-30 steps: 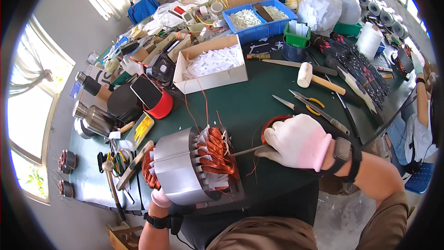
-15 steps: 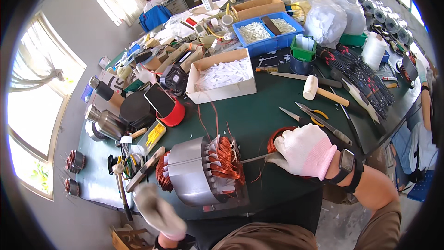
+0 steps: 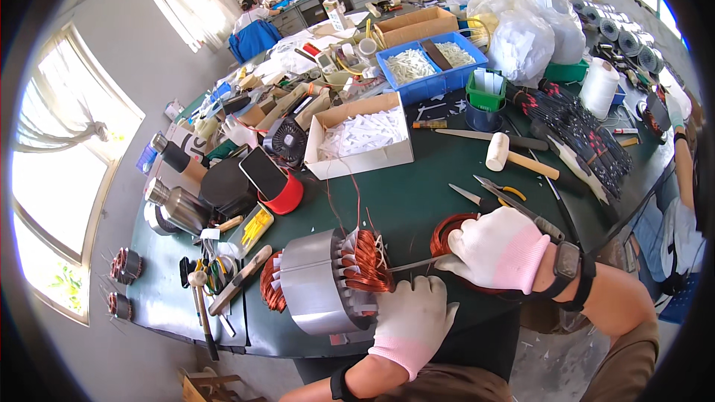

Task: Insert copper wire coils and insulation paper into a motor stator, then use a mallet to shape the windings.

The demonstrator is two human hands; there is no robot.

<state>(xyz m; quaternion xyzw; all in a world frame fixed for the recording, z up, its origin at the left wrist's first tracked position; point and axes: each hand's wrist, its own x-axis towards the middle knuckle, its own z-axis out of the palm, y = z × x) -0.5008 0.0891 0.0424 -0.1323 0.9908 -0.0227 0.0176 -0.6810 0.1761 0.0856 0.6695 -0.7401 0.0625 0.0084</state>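
In front of me a motor stator (image 3: 309,275) lies on its side, a grey laminated steel core with copper windings (image 3: 366,262) bulging from both ends. My right hand (image 3: 497,249), in a white and pink glove, is closed round a thin metal rod (image 3: 414,264). The rod's far end reaches into the windings at the core's right end. Beneath and beside this hand rests a coil of copper wire (image 3: 447,232). My left hand (image 3: 417,318), gloved alike, is at the lower right of the windings, thumb apart and fingers bent over; their tips are partly hidden.
Beyond the stator stand a carton of white paper slips (image 3: 361,138) and a blue divided bin (image 3: 428,67). A wooden mallet (image 3: 514,156), scissors and pliers lie at the right. Hammers (image 3: 199,290), a phone (image 3: 262,173) and steel flasks (image 3: 175,207) are at the left.
My left hand has come from left of the stator, across its front, to the windings at the right end. My right hand still grips the rod in nearly the same place.
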